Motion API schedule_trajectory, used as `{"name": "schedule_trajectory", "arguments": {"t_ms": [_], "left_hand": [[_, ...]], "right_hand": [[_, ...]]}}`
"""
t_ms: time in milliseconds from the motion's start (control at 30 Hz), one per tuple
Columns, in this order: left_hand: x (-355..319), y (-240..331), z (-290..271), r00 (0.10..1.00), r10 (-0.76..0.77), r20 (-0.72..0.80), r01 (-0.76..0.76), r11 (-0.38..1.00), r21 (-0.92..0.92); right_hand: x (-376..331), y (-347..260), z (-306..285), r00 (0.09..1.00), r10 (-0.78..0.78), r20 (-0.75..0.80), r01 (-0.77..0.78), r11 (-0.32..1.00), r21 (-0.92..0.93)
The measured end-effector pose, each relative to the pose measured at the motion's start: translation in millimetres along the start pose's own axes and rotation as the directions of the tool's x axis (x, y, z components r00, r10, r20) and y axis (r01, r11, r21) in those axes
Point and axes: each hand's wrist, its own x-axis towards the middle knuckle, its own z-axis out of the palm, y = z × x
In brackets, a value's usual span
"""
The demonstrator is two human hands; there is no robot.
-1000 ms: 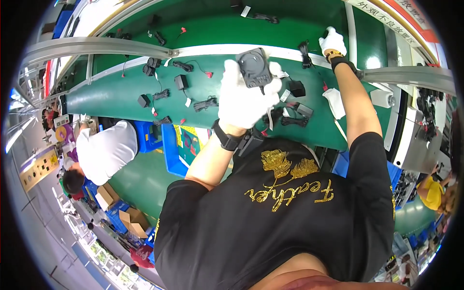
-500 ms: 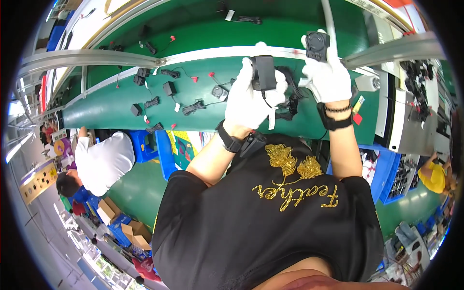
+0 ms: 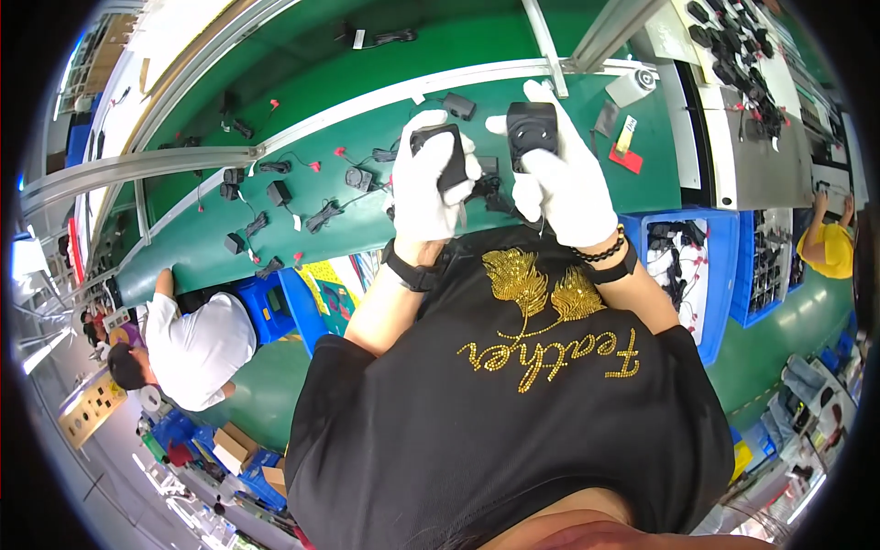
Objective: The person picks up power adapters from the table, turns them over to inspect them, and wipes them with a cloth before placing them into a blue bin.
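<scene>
Both my hands wear white gloves and are raised over the green bench (image 3: 348, 232). Closed around a black power adapter (image 3: 451, 156) is my left hand (image 3: 420, 179), its thumb across the casing. My right hand (image 3: 579, 183) grips another black power adapter (image 3: 532, 126), whose face with two small marks is turned up. Between and below the hands, coiled black cable (image 3: 493, 194) is partly hidden. A further black adapter (image 3: 458, 106) lies just beyond my left hand.
Several adapters (image 3: 279, 192) with bundled cables and red-tipped leads lie along the bench's left. A white bottle (image 3: 631, 88) and a red card (image 3: 626, 159) are at right. Metal posts (image 3: 545, 41) rise ahead. A blue bin (image 3: 720, 284) stands right; a person in white (image 3: 206, 344) works left.
Both hands have come nearer to my body, and the right has moved left, closer to the other. Each still grips its adapter; the left one is now turned differently. The view has shifted right.
</scene>
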Motion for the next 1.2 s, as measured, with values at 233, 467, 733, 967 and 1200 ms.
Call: {"name": "schedule_trajectory", "arguments": {"t_ms": [233, 467, 733, 967, 1200], "left_hand": [[-4, -8, 23, 0.991, -0.124, -0.059, 0.120, 0.990, -0.075], [-2, -18, 25, 0.993, -0.050, 0.108, 0.060, 0.993, -0.100], [-18, -11, 44, 0.970, 0.121, 0.210, -0.186, 0.926, 0.327], [-11, -8, 47, 0.905, 0.283, 0.319, -0.426, 0.643, 0.637], [-2, -4, 55, 0.879, 0.378, 0.291, -0.457, 0.491, 0.742]], "right_hand": [[-14, 10, -11, 0.916, -0.399, 0.036, 0.279, 0.571, -0.772], [-26, 8, -19, 0.864, -0.474, 0.171, 0.406, 0.453, -0.794], [-25, 14, -25, 0.882, -0.459, -0.105, 0.338, 0.773, -0.536], [-15, 10, -20, 0.795, -0.600, 0.086, 0.420, 0.445, -0.791], [-2, 33, -5, 0.767, -0.620, 0.164, 0.445, 0.330, -0.833]]}}
